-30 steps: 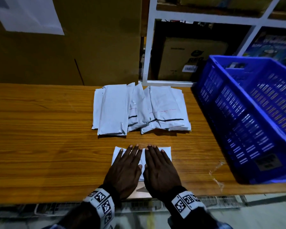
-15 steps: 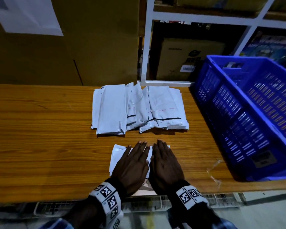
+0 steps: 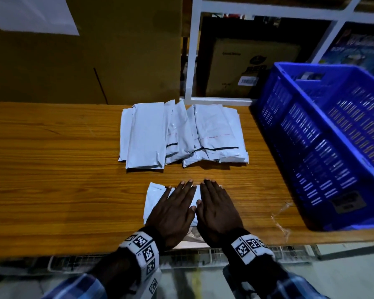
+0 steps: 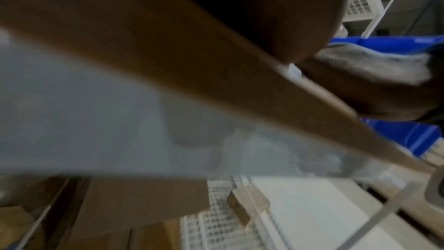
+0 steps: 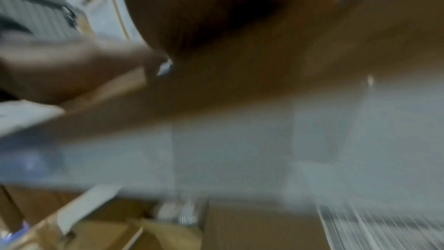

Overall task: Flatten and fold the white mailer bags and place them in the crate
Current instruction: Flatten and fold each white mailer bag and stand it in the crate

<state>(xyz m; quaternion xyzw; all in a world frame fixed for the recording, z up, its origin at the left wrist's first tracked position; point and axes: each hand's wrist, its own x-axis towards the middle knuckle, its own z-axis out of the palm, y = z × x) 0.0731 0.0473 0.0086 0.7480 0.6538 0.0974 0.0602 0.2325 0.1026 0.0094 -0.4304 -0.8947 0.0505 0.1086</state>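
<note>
The left hand (image 3: 173, 214) lies flat with straight, slightly spread fingers, palm pressing down on a white mailer bag (image 3: 154, 197) near the front edge of the wooden table (image 3: 52, 180). Just beside it, thumbs almost touching, the right hand (image 3: 218, 210) lies equally flat on the same bag, covering its right part; neither hand grips anything. Behind them a pile of mailer bags (image 3: 181, 134) lies overlapped at the table's back. At the right end stands the blue crate (image 3: 324, 137), cut off by the frame, its inside mostly hidden. Only the head view shows the fingers. The left wrist view is blurred, giving the table edge (image 4: 216, 64), the other forearm and blue plastic (image 4: 384, 43). The right wrist view is smeared further, with only a white scrap (image 5: 165, 66) at the hand's base.
</note>
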